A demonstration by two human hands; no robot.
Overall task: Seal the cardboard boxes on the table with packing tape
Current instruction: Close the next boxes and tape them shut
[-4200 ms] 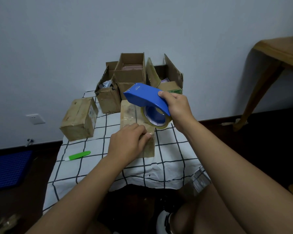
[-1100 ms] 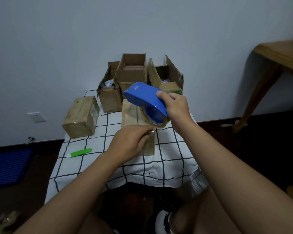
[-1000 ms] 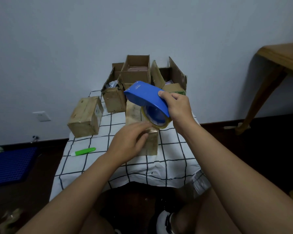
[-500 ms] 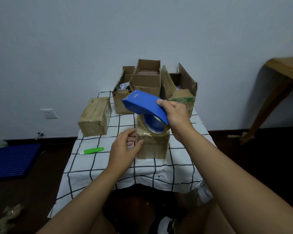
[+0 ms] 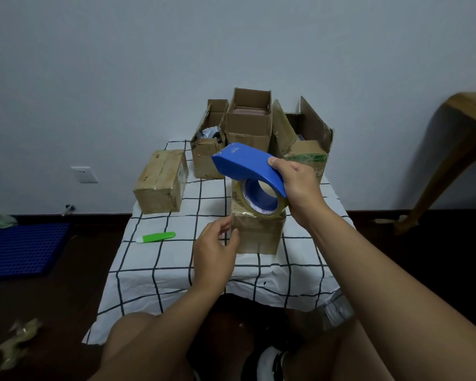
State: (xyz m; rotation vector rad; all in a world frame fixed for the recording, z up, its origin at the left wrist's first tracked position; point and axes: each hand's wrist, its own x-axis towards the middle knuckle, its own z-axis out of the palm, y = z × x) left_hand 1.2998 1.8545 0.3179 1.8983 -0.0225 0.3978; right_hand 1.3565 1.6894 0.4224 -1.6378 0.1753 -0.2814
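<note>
Right now, the blue tape dispenser point(image 5: 249, 169) is being held by the right hand point(image 5: 297, 182), with the fingers curled over its back end. It is being kept just above the near box point(image 5: 259, 232), and the tape roll point(image 5: 261, 200) is looking like it is touching the top of that box. The left hand point(image 5: 216, 250) is being held loosely apart, with nothing in it, just left of the near box and close to its side, maybe brushing it.

The near box is probably light and a bit soft, since cardboard is being bent easily when pushed. It is best being held flat on its side, not squeezed. The tape is likely sticky and thin, so its loose end is best being pressed down with flat fingers.

Behind the near box, three open boxes point(image 5: 249, 125) are sitting at the back of the counter point(image 5: 176, 270). Left of the near box, a shut box point(image 5: 161, 185) is lying on the cloth, and a green pen-like thing point(image 5: 157, 237) is lying nearer.
</note>
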